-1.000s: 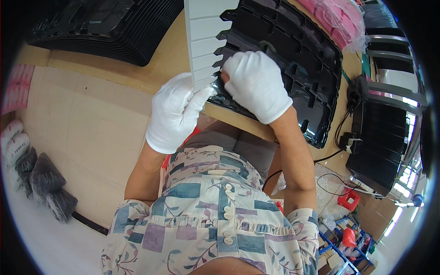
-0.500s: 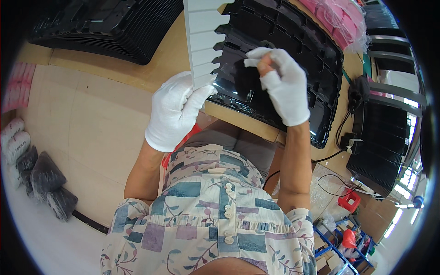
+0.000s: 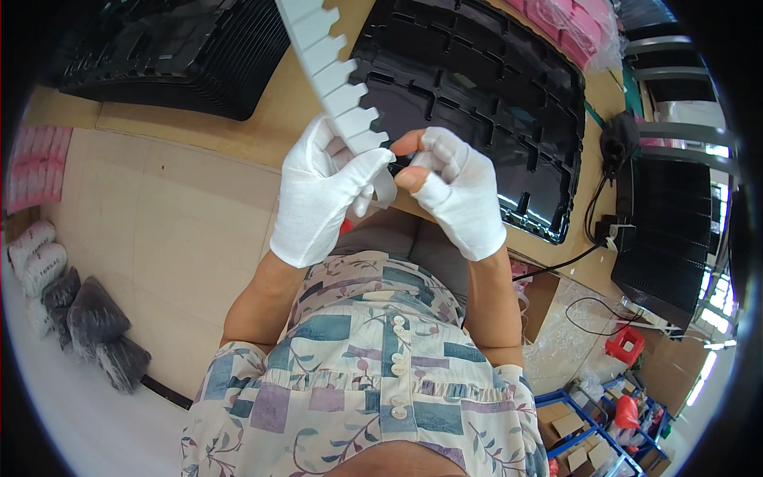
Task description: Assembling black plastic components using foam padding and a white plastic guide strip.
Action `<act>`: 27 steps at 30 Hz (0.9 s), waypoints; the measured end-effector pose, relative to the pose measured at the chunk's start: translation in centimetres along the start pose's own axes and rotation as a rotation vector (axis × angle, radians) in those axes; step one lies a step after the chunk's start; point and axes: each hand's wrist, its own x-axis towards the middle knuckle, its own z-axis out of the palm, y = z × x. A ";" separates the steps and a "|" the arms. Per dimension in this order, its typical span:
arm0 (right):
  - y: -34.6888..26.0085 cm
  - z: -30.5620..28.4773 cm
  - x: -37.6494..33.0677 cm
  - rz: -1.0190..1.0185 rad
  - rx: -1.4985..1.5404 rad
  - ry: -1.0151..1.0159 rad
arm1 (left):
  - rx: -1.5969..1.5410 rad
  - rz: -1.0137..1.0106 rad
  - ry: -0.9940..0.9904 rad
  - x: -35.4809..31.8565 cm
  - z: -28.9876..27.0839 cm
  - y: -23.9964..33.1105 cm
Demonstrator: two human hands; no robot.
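A white strip with square teeth along one edge (image 3: 330, 75) slants up and away from my left hand (image 3: 318, 191). That hand wears a white glove and pinches the strip's near end between thumb and fingers. Under the thumb hangs a pale, curled piece like tape or backing (image 3: 384, 191). Close to the strip's end is my right hand (image 3: 461, 191), its glove leaving the thumb and index fingertips bare. Its fingers are curled in; anything small between them is hard to make out. Beyond both hands lies a glossy black moulded plastic tray (image 3: 469, 103) with raised ribs.
A stack of black trays (image 3: 183, 63) stands at the far left of the wooden table (image 3: 310, 95). Pink wrapped material (image 3: 560, 28) sits at the back right. Black cables (image 3: 592, 215) and another black stack (image 3: 664, 230) are on the right. Dark bags (image 3: 95, 310) lie left.
My right hand has come left and nearer me, from over the black tray to the strip's end. The strip now tilts further left, and a pale curled piece shows below my left thumb.
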 end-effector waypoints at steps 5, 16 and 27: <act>0.4 -0.1 -0.2 -0.161 -0.239 0.067 | 0.008 -0.060 -0.130 0.4 -1.0 0.1; -0.1 -0.3 -1.0 -0.316 -0.443 0.129 | 0.340 0.168 -0.068 0.0 0.8 -0.2; -2.6 -1.6 0.5 -0.550 -0.592 0.046 | 0.640 0.488 0.148 1.8 0.0 -1.9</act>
